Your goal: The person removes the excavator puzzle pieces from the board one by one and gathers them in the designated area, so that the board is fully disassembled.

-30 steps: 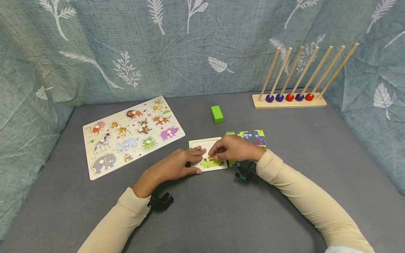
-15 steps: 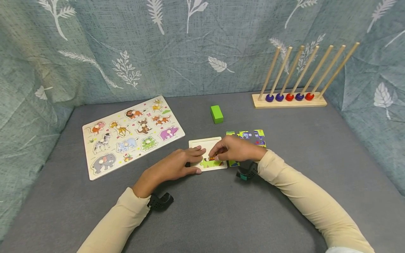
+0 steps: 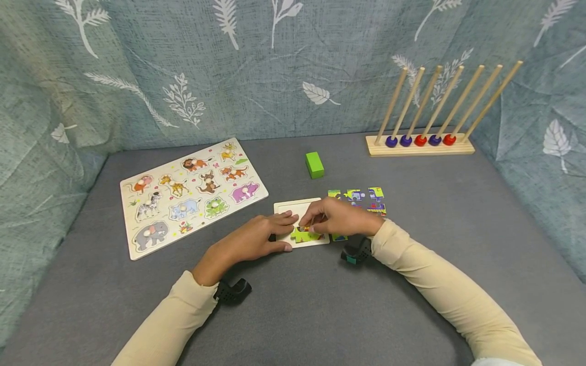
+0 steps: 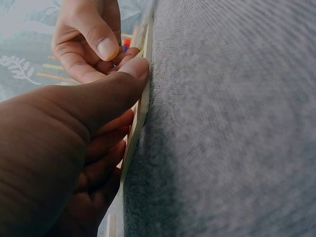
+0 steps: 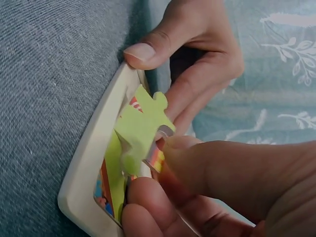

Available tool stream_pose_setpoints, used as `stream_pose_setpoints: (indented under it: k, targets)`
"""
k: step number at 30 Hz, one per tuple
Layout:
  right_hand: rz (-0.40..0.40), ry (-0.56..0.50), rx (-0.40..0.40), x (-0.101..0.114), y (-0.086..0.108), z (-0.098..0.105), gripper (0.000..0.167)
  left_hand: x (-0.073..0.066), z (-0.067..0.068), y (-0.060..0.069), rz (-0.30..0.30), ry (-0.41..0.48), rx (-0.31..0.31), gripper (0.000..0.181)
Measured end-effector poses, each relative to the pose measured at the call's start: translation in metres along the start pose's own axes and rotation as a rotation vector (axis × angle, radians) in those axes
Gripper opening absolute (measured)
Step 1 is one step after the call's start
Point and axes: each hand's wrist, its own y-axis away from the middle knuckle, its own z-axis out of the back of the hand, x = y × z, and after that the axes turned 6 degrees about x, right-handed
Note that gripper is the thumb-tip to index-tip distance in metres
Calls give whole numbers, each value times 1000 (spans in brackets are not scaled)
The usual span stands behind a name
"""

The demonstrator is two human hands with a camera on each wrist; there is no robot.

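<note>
My right hand (image 3: 336,216) pinches a light green jigsaw piece (image 5: 140,121) between thumb and fingers. In the right wrist view this piece is tilted over a small wooden puzzle tray (image 5: 81,180), with its lower part near another green piece (image 5: 114,170) lying inside. My left hand (image 3: 254,239) rests on the left side of the same tray (image 3: 299,202), its fingers extended over the board and its thumb at the near edge. The left wrist view shows the left thumb (image 4: 118,86) against the tray's edge. My right hand hides part of the tray from the head camera.
Several loose jigsaw pieces (image 3: 354,195) lie right of the tray, partly covered by my right hand. A green block (image 3: 314,165) stands behind it. An animal peg puzzle (image 3: 194,195) lies left. A wooden peg rack (image 3: 421,146) with red and blue beads stands at the back right.
My right fingertips have shifted slightly left over the tray, and the green and red-yellow pieces there show a little differently. The left hand stays in place on the tray.
</note>
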Motion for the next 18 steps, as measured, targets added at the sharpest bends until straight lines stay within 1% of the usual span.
stream_pose_setpoints:
  k: [6,10,14,18]
  targets:
    - [5,38,-45,1,-2,-4,16,0,0,0,-4,-10,-3,53]
    - [5,94,-79,2,-3,-7,12,0,0,0,-5,-11,-4,53]
    - [-12,125,-84,2,-3,-9,11,0,0,0,-8,-9,-7,53]
    - [-25,105,-70,3,-3,-9,10,0,0,0,-11,-15,-7,53]
